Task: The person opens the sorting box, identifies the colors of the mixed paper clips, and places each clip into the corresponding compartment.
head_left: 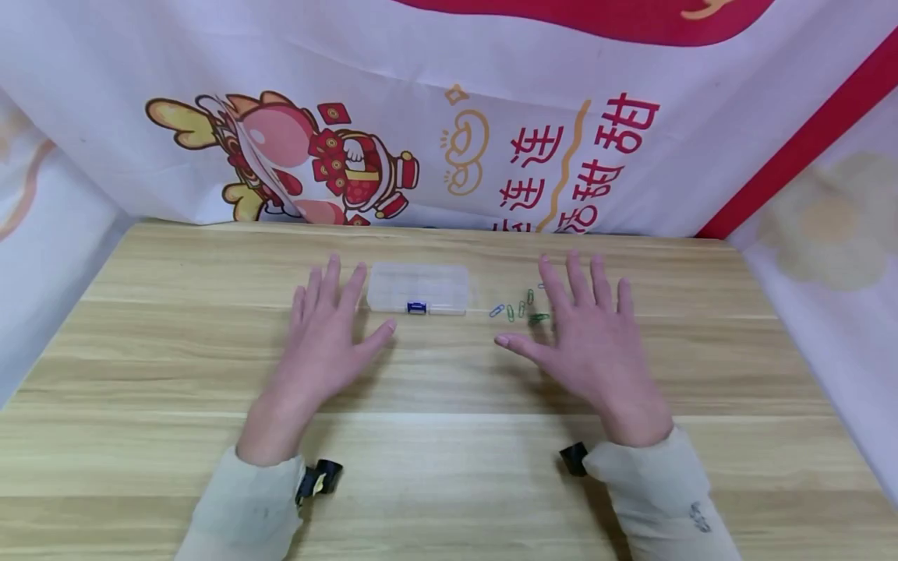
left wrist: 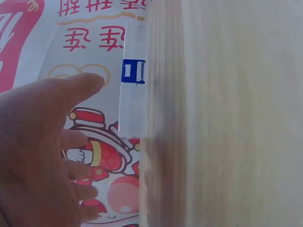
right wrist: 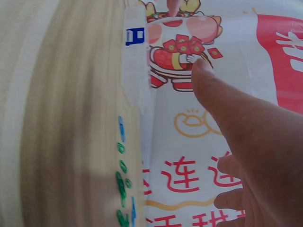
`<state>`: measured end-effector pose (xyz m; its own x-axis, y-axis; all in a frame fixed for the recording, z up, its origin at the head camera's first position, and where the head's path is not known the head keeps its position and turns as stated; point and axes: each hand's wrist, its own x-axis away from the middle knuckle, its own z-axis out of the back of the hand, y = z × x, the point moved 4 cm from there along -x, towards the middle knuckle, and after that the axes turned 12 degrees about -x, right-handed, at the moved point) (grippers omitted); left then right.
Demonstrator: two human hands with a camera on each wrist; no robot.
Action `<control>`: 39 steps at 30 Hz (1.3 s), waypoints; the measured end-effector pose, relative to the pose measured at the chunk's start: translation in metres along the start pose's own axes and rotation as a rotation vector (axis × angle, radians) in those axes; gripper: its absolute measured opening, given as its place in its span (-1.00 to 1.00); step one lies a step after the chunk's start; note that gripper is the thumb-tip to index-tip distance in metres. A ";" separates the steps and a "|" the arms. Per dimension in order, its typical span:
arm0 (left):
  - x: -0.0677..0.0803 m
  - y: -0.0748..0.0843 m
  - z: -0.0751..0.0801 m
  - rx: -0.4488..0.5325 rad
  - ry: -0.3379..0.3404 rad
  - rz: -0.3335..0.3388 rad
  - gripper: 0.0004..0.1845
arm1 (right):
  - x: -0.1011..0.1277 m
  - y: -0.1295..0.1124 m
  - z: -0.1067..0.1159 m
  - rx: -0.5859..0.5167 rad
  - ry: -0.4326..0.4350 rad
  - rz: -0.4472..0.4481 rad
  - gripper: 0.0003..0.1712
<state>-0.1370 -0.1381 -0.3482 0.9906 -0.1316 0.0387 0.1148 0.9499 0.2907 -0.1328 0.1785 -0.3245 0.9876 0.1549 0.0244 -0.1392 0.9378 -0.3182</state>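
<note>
Both hands lie flat, fingers spread, on the wooden table (head_left: 449, 389). My left hand (head_left: 330, 327) sits just left of a clear plastic compartment box (head_left: 418, 288) with a blue latch (head_left: 417, 308), its lid closed. My right hand (head_left: 585, 331) rests to the right, its fingers next to several coloured paper clips (head_left: 519, 308) scattered on the table. Neither hand holds anything. In the left wrist view the box (left wrist: 132, 75) stands beyond the thumb (left wrist: 71, 90). The right wrist view shows the box (right wrist: 136, 56), the paper clips (right wrist: 123, 179) and my thumb (right wrist: 222, 104).
A white cloth backdrop (head_left: 449, 117) with a cartoon dragon and red characters hangs behind the table and wraps both sides. Bare wood stretches in front of the hands to the near edge.
</note>
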 end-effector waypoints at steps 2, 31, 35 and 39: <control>-0.001 0.002 -0.003 0.026 -0.024 -0.005 -0.02 | -0.001 -0.001 -0.004 -0.006 -0.008 0.016 0.36; -0.004 0.030 -0.028 0.106 -0.037 -0.040 -0.34 | -0.009 -0.032 -0.055 -0.096 -0.088 0.252 -0.07; -0.005 0.030 -0.028 0.124 -0.006 -0.024 -0.38 | -0.010 -0.036 -0.058 -0.123 -0.054 0.321 -0.17; -0.006 0.029 -0.028 0.134 0.023 -0.022 -0.41 | -0.012 -0.038 -0.058 -0.155 -0.021 0.334 -0.25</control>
<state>-0.1378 -0.1012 -0.3668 0.9896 -0.1438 0.0089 0.1271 0.9002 0.4166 -0.1354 0.1229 -0.3673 0.8876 0.4525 -0.0861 -0.4396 0.7761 -0.4521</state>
